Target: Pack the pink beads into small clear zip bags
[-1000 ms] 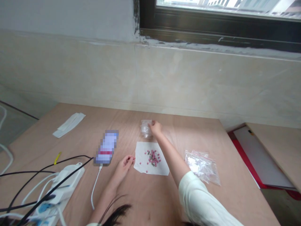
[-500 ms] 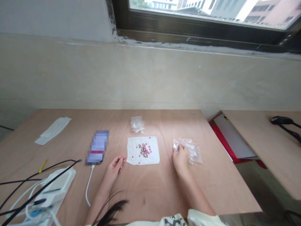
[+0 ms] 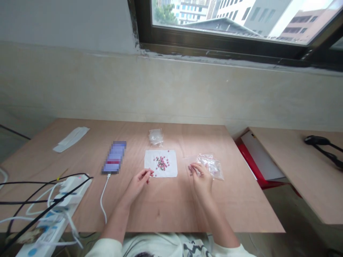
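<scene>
Pink beads (image 3: 162, 163) and a few dark metallic pieces lie heaped and scattered on a white sheet (image 3: 172, 171) in the middle of the table. My left hand (image 3: 139, 180) is at the sheet's lower left corner, thumb and finger pinched together; whatever is between the fingertips is too small to make out. To the right of the sheet, my right hand (image 3: 203, 178) pinches a clear plastic bag (image 3: 188, 161) whose film shows at the fingertips. More clear zip bags (image 3: 216, 167) lie beneath and beside that hand.
Another clear bag (image 3: 155, 137) lies behind the sheet. To the left are a phone (image 3: 114, 157) on a white charging cable (image 3: 102, 200), a white folded strip (image 3: 71, 139), and a power strip (image 3: 55, 225) tangled with cables. A second table (image 3: 302, 160) stands at the right.
My left hand has moved right, up to the sheet's corner. My right hand has shifted slightly left with the clear bag's edge in its fingers. The camera view has moved too.
</scene>
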Tool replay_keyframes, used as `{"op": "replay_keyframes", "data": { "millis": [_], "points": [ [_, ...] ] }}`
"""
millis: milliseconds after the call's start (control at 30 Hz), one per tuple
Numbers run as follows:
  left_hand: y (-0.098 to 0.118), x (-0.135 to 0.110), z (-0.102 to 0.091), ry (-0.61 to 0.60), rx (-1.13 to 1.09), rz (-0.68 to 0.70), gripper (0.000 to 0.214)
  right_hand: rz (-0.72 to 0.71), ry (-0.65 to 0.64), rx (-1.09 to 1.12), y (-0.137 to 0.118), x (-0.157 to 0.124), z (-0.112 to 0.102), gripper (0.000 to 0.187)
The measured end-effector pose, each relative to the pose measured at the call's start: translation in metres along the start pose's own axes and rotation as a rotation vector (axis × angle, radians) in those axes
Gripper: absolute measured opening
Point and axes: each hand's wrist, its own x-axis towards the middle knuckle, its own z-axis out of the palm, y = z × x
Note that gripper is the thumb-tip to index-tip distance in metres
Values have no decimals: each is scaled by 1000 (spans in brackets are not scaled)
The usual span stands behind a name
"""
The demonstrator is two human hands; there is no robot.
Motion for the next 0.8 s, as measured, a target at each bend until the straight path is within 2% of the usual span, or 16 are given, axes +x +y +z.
{"op": "replay_keyframes", "data": {
  "millis": [167,267,367,500,600,800],
  "points": [
    [35,20,22,-232,-2,46,30,-107,-287,215,-31,-11,15,17],
    [40,26,18,-285,-43,38,26,-226,-396,231,-34,-10,24,22],
    [38,25,7,-344,-108,-25,23,-262,-444,202,-39,-4,27,20],
    [37,20,0,-392,-142,-123,21,-157,-523,164,-58,3,26,11],
    [37,17,3,-412,-178,-155,19,-33,-598,165,-70,3,30,18],
    [35,7,9,-450,-210,-185,21,189,-772,267,-71,-1,37,21]
  ]
}}
